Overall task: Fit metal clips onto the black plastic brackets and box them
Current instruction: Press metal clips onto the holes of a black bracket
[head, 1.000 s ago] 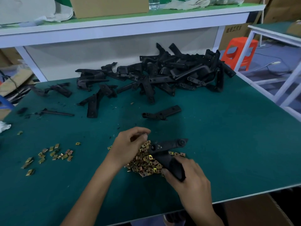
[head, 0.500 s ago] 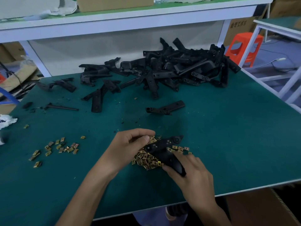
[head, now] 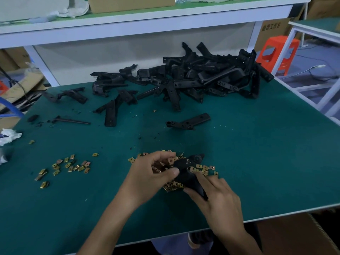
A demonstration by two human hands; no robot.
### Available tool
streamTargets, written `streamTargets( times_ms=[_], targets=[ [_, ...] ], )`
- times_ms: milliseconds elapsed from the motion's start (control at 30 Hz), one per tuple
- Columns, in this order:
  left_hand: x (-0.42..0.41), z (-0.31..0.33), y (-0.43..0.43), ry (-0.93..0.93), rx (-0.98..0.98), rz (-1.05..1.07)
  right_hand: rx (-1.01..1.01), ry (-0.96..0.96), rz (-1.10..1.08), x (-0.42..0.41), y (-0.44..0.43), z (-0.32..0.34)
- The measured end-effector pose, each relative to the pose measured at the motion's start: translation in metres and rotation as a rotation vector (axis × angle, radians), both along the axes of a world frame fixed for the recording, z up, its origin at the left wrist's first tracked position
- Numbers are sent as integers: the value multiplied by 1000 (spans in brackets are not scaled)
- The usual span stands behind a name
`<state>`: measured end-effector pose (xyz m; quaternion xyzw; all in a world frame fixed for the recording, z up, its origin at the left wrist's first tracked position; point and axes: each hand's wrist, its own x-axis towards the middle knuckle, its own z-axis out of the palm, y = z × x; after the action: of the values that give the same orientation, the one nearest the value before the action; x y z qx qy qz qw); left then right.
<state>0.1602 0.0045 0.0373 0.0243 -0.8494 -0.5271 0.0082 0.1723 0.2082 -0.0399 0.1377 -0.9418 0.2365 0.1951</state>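
Note:
My right hand (head: 219, 197) grips the near end of a black plastic bracket (head: 187, 170) that lies over a heap of brass-coloured metal clips (head: 202, 168) on the green table (head: 257, 153). My left hand (head: 152, 177) is curled over the bracket's far half, with its thumb on the bracket and its fingertips among the clips. Whether it pinches a clip is hidden by the fingers. A big pile of black brackets (head: 202, 76) lies at the back of the table. One single bracket (head: 189, 122) lies apart between the pile and my hands.
A second scatter of clips (head: 68, 166) lies at the left. Loose brackets (head: 114, 105) and a thin black rod (head: 71, 120) lie left of the pile. A brown cardboard box (head: 294, 234) stands below the table's near right edge. An orange stool (head: 277, 52) stands beyond the right edge.
My left hand has moved right onto the bracket, thumb now pressing it. The bracket has tilted more upright in my right hand's grip.

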Motion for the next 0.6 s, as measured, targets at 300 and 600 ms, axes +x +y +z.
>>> streamTargets(
  times_ms=[300, 600],
  targets=[
    [13, -17, 14, 182, -247, 57, 25, -47, -22, 0, 1, 1],
    [-43, -31, -16, 88, -404, 46, -86, -86, -56, 0, 0, 2]
  ],
)
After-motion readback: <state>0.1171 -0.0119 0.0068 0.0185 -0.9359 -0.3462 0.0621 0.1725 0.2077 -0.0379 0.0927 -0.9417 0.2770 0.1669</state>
